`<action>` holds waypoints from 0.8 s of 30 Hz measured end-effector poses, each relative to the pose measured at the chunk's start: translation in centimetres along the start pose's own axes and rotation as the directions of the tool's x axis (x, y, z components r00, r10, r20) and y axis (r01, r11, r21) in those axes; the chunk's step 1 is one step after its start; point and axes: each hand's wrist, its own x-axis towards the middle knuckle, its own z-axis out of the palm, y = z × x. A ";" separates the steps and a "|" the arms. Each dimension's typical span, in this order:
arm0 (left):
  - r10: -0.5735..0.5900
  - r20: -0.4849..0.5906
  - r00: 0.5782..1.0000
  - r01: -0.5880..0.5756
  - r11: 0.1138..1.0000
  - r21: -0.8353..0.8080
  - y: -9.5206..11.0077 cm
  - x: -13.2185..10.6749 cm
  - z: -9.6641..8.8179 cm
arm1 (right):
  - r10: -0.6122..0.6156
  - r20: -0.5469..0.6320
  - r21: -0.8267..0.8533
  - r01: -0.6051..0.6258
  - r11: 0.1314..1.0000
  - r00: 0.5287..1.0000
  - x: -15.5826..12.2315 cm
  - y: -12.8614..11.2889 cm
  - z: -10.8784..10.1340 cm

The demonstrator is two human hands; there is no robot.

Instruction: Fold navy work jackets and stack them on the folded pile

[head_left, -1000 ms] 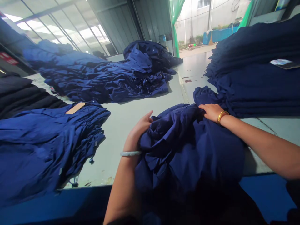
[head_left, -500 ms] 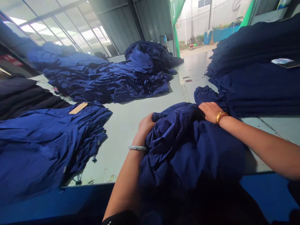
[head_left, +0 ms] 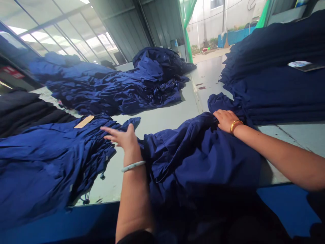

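Hands | left hand (head_left: 122, 138) spread open, holding nothing | right hand (head_left: 225, 121) on crumpled navy garment (head_left: 200, 159) (grip unclear)

**No legible text in view: three marked items, none readable**
Blank-looking tan tag (head_left: 84, 121) lies at 9 o'clock on the navy garment stack (head_left: 50, 152); no characters resolve. Printed card (head_left: 303, 65) sits at 2 o'clock on the folded navy stack (head_left: 279, 95), its print too small and blurred to read. Red sign (head_left: 12, 72) at 9 to 10 o'clock shows pale marks, also illegible.
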 end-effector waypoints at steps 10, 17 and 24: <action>0.446 0.774 0.450 -0.311 0.891 -0.332 8.9 -4.9 2.7 | -0.009 0.045 0.073 0.006 0.997 0.999 0.3 -0.1 0.2; 0.321 0.865 0.386 -0.731 0.678 0.074 14.6 -10.1 1.9 | -0.040 0.031 0.271 0.030 0.962 0.999 0.9 1.2 -0.5; 0.133 0.764 0.631 -0.618 0.682 0.392 12.5 -3.4 0.4 | 0.101 0.077 0.471 -0.126 0.873 0.992 2.0 4.9 -1.8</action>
